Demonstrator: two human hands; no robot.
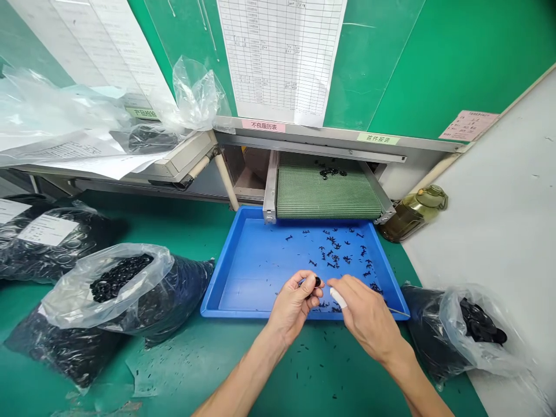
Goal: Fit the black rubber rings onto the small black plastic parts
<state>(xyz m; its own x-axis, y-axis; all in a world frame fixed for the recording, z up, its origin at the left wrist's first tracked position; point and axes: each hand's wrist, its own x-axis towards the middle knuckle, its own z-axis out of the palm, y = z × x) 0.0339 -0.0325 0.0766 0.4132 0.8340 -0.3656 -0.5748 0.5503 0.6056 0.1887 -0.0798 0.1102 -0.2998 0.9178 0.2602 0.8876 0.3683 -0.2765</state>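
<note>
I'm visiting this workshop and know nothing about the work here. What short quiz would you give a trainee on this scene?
1. The left hand pinches a small black part. Which hand holds the white-handled pick?
2. True or false: more small black parts lie on the green mesh conveyor belt.
3. Fill in the blank: the shallow plastic tray beneath the end of the belt is ____.

Key: 1. The right hand. 2. True. 3. Blue.
</note>
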